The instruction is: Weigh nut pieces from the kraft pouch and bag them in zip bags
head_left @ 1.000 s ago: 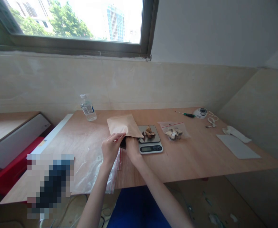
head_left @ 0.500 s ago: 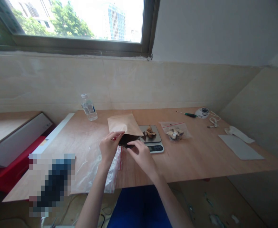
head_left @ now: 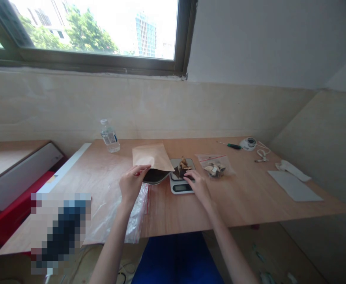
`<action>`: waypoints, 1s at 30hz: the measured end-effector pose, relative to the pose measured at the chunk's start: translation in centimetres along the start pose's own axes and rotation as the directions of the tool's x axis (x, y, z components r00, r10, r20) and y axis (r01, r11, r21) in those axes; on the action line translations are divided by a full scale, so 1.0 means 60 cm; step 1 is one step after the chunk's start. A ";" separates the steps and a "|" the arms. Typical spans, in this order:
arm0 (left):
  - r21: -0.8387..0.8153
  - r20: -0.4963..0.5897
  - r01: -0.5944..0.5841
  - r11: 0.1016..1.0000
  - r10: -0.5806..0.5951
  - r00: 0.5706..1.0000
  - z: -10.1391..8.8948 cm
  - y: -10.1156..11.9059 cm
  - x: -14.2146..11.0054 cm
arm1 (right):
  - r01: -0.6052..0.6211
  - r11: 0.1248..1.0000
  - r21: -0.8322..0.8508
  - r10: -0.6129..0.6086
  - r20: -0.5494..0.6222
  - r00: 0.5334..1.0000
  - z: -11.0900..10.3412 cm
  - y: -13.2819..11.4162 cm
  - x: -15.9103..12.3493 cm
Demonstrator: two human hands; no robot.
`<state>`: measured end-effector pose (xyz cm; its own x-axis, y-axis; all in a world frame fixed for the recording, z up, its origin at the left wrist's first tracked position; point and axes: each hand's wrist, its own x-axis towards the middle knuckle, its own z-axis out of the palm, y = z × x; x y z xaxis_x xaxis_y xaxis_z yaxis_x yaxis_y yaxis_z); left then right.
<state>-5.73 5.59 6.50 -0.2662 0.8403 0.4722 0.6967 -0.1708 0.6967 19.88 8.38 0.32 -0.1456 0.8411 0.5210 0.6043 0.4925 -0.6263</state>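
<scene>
My left hand [head_left: 130,184] pinches the near edge of a brown kraft paper bag [head_left: 152,155], whose dark mouth gapes toward me. My right hand [head_left: 201,188] is over the flat kitchen scale [head_left: 175,192], fingertips closed on a dark dried piece [head_left: 182,172] at the plate. Behind those fingers, brown dried pieces [head_left: 184,162] sit on the scale's plate. A dark flat scrap [head_left: 176,172] lies between them and the bag. Right of the scale is a clear zip bag [head_left: 216,167] with pale dried slices inside.
Clear plastic bags [head_left: 104,221] lie under my left forearm. A water bottle [head_left: 110,138] stands at the back left. To the right are a screwdriver [head_left: 233,146], a white dome camera [head_left: 249,143] with its cable, and a white sheet [head_left: 295,186]. A blurred patch covers the front left.
My right hand has left the paper bag's mouth and moved right to the scale. The left hand still grips the bag, whose opening now looks rounder.
</scene>
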 end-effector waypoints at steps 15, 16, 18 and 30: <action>0.033 0.004 -0.035 0.999 0.035 0.999 0.012 0.005 -0.008 | 0.215 0.974 0.070 -0.226 0.277 0.934 0.065 -0.178 0.002; 0.036 0.003 -0.029 0.999 0.029 1.000 0.012 0.006 -0.010 | 0.203 0.979 0.013 -0.195 0.356 0.914 0.077 -0.184 0.015; 0.038 0.000 -0.008 0.999 0.008 1.000 0.012 0.007 -0.013 | 0.151 0.978 -0.147 -0.065 0.471 0.880 0.106 -0.187 0.045; -0.034 0.004 0.017 0.999 -0.016 1.000 0.012 0.004 -0.023 | 0.077 0.927 -0.367 0.085 0.406 0.910 0.197 -0.155 0.090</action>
<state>-4.72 4.73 5.64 -0.2750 0.8450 0.4585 0.6695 -0.1739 0.7221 4.21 10.96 2.08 -0.3989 0.8980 0.1858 0.8363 0.4393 -0.3279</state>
